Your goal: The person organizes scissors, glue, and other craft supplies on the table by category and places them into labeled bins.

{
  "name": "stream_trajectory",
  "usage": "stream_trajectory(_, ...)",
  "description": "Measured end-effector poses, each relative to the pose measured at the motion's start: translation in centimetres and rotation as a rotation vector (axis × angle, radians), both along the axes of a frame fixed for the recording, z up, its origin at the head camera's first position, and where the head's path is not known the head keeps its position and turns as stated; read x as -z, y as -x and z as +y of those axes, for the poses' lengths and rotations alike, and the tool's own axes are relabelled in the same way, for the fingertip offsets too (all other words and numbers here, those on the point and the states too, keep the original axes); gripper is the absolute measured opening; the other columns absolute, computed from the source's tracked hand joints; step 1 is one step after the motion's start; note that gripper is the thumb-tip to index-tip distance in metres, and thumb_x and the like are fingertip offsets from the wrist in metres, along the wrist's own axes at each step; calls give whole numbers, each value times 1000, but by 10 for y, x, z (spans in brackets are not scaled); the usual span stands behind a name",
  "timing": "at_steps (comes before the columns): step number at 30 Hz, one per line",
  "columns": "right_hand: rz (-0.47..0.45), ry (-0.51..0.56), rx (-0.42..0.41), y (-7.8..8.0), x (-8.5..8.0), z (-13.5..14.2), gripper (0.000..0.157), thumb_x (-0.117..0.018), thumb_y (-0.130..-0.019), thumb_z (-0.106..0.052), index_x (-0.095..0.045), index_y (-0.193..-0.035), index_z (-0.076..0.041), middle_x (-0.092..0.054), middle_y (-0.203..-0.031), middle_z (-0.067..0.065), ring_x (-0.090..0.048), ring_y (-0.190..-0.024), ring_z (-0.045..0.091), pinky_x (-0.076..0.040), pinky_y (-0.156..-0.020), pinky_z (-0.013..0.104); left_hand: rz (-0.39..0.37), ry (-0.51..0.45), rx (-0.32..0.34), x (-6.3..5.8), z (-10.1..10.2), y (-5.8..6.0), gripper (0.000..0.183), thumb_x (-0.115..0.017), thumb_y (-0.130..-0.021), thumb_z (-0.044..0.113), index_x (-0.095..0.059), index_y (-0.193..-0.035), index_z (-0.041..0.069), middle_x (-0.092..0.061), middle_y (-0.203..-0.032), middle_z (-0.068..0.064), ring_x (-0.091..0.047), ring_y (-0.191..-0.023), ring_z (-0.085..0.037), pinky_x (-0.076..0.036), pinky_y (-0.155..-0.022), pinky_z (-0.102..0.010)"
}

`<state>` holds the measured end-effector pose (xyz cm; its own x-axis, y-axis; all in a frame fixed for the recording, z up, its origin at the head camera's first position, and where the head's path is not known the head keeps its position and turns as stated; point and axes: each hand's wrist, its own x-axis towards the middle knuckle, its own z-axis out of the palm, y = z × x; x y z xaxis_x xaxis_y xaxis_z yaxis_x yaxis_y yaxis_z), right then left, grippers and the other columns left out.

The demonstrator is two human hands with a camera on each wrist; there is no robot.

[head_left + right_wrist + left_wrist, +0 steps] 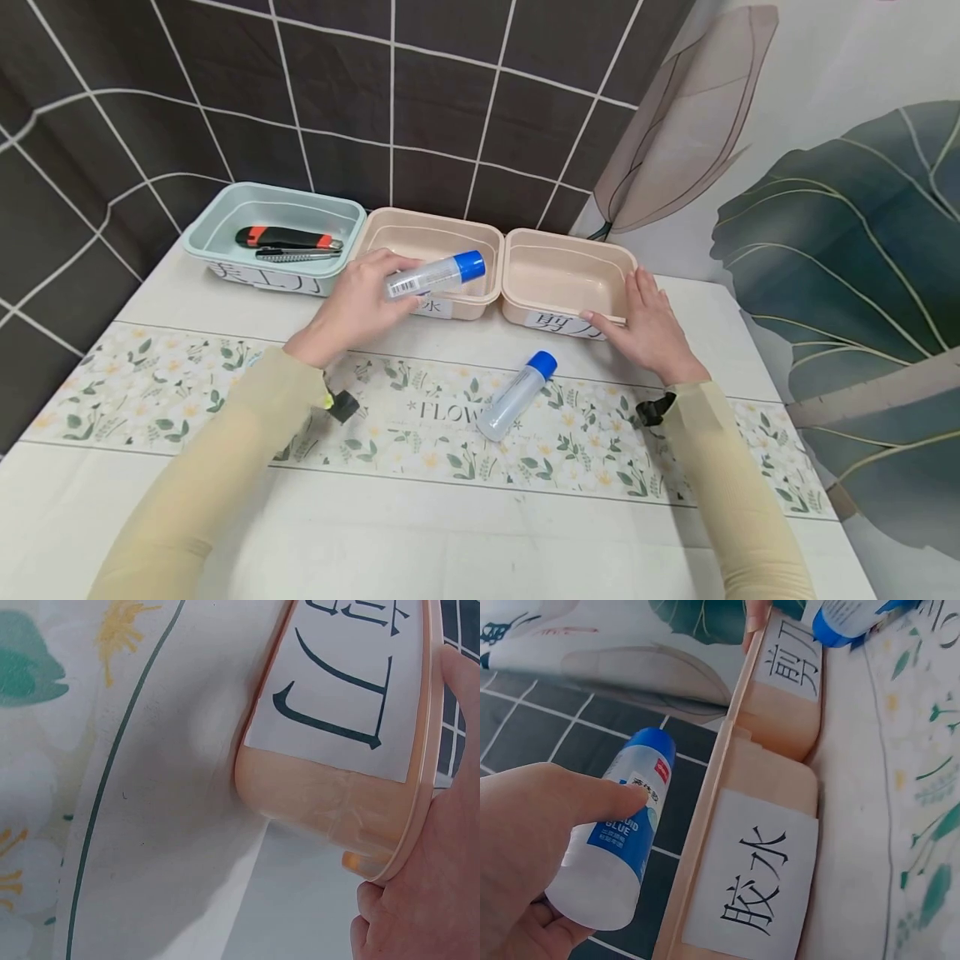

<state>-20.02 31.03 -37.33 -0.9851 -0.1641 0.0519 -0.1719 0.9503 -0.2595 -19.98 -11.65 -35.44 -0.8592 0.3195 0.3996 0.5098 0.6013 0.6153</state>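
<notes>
My left hand (363, 296) holds a clear liquid glue bottle (435, 276) with a blue cap, tilted above the middle beige bin (491, 287). In the left wrist view my thumb lies across the blue label of this glue bottle (622, 825). My right hand (654, 333) grips the near right corner of the right beige bin (570, 275), thumb at its front rim and fingers along its side. The right wrist view shows fingertips (366, 900) below the bin's rim. A second blue-capped glue bottle (517, 396) lies on the table in front of the bins.
At the left of the row, a light blue bin (202, 237) holds a black-and-orange utility knife (281, 238) and a slimmer cutter (300, 254). Paper labels with Chinese characters mark the bins' fronts. A dark tiled backdrop (435, 100) rises right behind them.
</notes>
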Motion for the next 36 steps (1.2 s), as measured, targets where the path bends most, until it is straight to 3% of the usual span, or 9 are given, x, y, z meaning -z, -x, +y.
stream_trajectory(7,-6,-4,8,0,0,0,110,-48,-95,-70,-7,-157,11,1,-165,30,3,-153,39,0,-121,55,-42,-46,-58,-9,2,19,42,-82,-86,12,-69,-124,2,-68,-119,-14,-58,-102,-30,-45,-84,-44)
stream_trajectory(15,-9,-2,13,0,0,0,110,-48,-95,-70,-6,-158,10,0,-165,30,2,-153,39,0,-121,55,-184,-10,-87,-10,5,41,42,-78,-90,17,-66,-128,4,-66,-118,-16,-57,-103,-31,-46,-87,-45)
stream_trajectory(24,-10,7,9,0,2,2,110,-49,-95,-70,-6,-158,10,3,-165,28,4,-153,38,0,-122,54,-229,127,-48,6,8,61,45,-79,-87,15,-66,-127,-3,-66,-121,-19,-58,-106,-31,-45,-95,-44)
stream_trajectory(31,-2,8,12,-1,1,2,110,-50,-95,-70,-8,-158,10,-1,-165,30,0,-152,41,-2,-121,55,-248,224,1,5,10,73,46,-82,-84,11,-67,-124,-5,-68,-121,-20,-61,-113,-32,-45,-102,-44)
stream_trajectory(36,2,5,13,0,1,1,110,-50,-95,-70,-9,-158,10,-1,-165,30,1,-153,40,-2,-122,55,-325,251,18,3,9,80,42,-77,-87,6,-67,-126,-4,-66,-125,-20,-59,-116,-32,-44,-105,-45)
